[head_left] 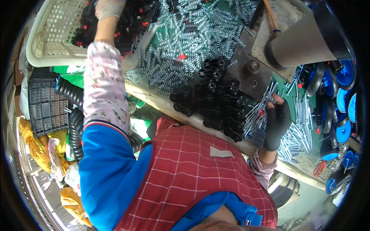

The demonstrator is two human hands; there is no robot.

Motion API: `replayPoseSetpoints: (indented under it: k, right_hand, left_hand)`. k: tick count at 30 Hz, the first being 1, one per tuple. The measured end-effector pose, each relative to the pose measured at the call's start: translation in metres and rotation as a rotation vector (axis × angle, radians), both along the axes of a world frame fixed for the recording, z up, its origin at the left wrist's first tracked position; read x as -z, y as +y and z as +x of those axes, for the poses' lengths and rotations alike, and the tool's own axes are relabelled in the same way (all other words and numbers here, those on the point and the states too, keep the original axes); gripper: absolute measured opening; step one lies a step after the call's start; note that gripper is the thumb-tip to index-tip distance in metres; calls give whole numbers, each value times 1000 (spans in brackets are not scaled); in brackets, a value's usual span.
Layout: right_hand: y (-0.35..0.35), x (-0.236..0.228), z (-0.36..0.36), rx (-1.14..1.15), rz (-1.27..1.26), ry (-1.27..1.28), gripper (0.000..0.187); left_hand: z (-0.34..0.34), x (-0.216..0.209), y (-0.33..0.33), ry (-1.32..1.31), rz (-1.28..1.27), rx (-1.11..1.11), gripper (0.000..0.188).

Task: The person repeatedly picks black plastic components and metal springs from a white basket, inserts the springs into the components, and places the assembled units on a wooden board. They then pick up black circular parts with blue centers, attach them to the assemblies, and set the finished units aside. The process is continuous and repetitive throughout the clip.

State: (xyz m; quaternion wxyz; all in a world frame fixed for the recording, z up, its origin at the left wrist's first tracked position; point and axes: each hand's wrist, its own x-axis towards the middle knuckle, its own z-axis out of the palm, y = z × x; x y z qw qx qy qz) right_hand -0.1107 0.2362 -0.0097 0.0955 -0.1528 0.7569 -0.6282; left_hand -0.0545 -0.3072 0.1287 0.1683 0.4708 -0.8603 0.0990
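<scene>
My left hand [109, 9], in a pale glove, reaches over black plastic parts [133, 19] with red bits by the white perforated basket [58, 27]. Its fingers run out at the top edge, so their hold is hidden. My right hand [278, 121], in a dark glove with bare fingertips, is closed on a small coil spring [268, 97]. It hovers above a pile of long metal pins [296, 134]. Left of it stand rows of black plastic brackets [217, 104]. A heap of loose springs [192, 42] spreads over the middle of the bench.
A metal fixture plate [250, 73] sits beside a large grey cone-shaped container [304, 42] and a wooden-handled tool [271, 14]. Blue-hubbed wheels [343, 131] crowd the right side. At left are a dark crate [46, 102], black tyres [75, 123] and yellow bags [36, 146].
</scene>
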Motion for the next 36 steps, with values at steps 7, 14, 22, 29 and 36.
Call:
replayPoseSetpoints:
  k: [7, 14, 22, 29, 36]
  right_hand:
    - [-43, -42, 9, -251, 164, 254, 28]
    - [-144, -89, 32, -664, 244, 595, 24]
    - [-186, -90, 57, -741, 364, 885, 29]
    - [-184, -78, 66, -913, 110, 373, 27]
    - [-200, -71, 73, -1051, 155, 698, 28]
  left_hand:
    - [97, 70, 173, 389, 353, 926, 65]
    - [153, 86, 215, 398, 546, 973, 75]
    - [178, 101, 209, 418, 620, 945, 81]
    - [184, 123, 204, 592, 586, 998, 75]
    - [201, 138, 205, 677, 577, 982, 76]
